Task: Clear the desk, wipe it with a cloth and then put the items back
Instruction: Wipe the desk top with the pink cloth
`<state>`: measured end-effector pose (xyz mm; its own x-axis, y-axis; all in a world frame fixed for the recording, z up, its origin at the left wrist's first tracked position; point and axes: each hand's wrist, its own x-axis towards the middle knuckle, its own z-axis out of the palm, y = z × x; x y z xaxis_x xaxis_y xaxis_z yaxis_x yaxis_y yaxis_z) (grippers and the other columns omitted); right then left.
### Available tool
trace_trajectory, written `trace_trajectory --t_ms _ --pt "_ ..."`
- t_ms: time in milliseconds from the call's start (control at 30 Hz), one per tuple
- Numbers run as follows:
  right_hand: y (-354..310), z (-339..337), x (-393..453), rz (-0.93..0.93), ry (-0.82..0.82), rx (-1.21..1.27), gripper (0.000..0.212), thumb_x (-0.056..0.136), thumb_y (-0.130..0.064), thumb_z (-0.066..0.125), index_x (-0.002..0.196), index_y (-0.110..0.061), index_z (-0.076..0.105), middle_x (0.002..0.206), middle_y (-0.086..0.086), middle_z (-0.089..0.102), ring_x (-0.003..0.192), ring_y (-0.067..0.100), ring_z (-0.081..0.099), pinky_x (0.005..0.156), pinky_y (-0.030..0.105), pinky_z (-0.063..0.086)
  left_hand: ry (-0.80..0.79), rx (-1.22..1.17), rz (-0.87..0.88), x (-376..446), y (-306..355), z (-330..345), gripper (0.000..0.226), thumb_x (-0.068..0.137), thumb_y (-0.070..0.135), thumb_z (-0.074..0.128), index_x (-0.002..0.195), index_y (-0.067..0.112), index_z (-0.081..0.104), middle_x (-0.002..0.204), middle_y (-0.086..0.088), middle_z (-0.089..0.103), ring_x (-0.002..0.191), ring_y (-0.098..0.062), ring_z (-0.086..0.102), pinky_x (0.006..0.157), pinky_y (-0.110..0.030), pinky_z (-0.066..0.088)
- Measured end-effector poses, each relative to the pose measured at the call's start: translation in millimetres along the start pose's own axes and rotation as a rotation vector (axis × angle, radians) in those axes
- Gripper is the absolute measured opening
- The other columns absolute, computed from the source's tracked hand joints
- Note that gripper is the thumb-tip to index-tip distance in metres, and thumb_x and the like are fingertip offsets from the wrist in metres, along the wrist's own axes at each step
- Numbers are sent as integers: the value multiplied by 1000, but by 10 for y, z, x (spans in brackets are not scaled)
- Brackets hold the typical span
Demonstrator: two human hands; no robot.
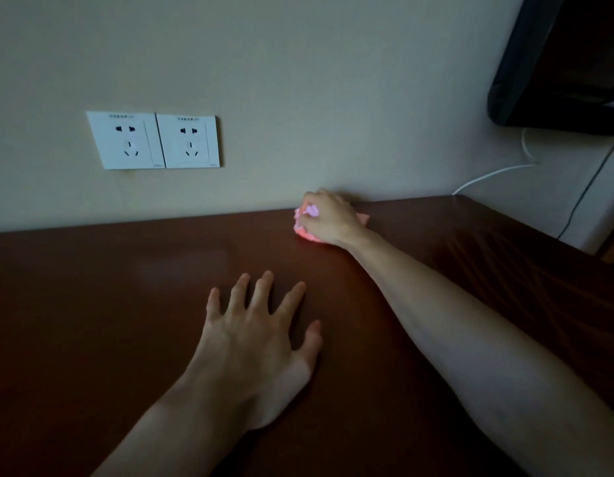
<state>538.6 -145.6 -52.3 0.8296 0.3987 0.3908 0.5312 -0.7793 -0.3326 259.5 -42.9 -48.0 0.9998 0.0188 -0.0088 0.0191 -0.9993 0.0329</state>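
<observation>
Head view: socket (154,141) lettering illegible; right hand (328,218) at 1 o'clock, fingers clenching pink cloth (303,232), mostly hidden; left hand (257,335) fingers spread on table (92,287).

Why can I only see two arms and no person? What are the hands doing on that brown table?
The camera sits on the person's head and looks down, so you see what they see: their own arms, not their face. There is only this one picture.

The right hand reaches to the back of the brown desk, near the wall, and is closed around a bunched pink cloth that it presses on the wood. That is for wiping.

The left hand holds nothing. It lies open on the desk with its fingers spread.

Nothing else lies on the part of the desk we can see. On the wall are two white sockets, and at the top right a dark screen with cables hanging below it.
</observation>
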Motion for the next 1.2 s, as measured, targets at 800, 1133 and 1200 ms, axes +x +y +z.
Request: trace_trajectory --t_ms 800,1133,1200 --pt "-322 -1249 -3134 -236 -22 122 15 83 -36 58 84 -24 67 96 -10 69 92 15 63 83 39 51 53 5 10 -48 -50 40 71 95 72 17 158 40 18 165 -6 19 151 -32 16 120 -55 16" --pt "24 -530 -1174 152 77 -26 18 84 -36 67 88 -19 69 102 10 65 101 32 62 77 32 44 94 -1 11 5 -45 43 69 94 71 19 156 40 24 161 -6 26 148 -32 23 119 -56 21" --pt "65 -473 -926 190 75 -42 15 87 -32 65 88 -18 69 103 8 68 102 31 63 73 30 38 95 3 17 13 -32 34 68 94 71 18 154 39 26 158 -6 30 146 -33 27 118 -56 24"
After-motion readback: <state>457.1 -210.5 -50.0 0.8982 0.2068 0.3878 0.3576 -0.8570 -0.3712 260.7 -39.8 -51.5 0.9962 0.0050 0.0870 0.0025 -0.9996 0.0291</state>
